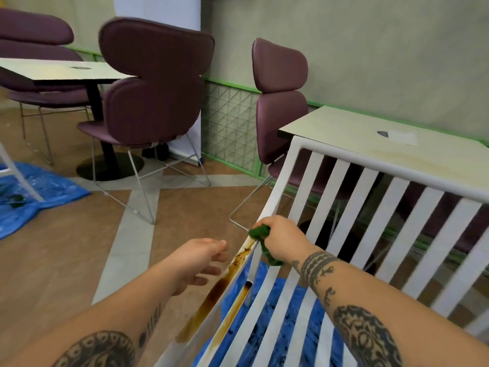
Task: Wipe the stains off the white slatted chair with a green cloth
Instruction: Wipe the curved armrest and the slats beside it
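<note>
Grips cloth (260, 231) as a small wad in the curled fingers of right hand (281, 241), pressed on the left rail (275, 192) of chair (383, 168), at the far end of stains (217, 290). Hovers left hand (201, 258) just left of the rail, fingers loosely extended, holding nothing; contact with rail not evident. Shows a brown run down the rail toward the near edge, speckled crust at the far end, and a second streak on the adjacent slat (232, 313). Stands over sheet (288, 298).

Likely faults:
- Smearing instead of lifting: caused by dragging a loaded wad through the long run. Refold to a clean face often.
- Chair shift or tilt: caused by one-sided wiping pressure with no bracing hand. Steady the rail first.
- Residue at the crust: caused by a single light pass.
- Drips onto floor (66, 260): caused by pushing liquid over the rail's left edge.
- Missed slat streak: caused by attending to the rail alone.
</note>
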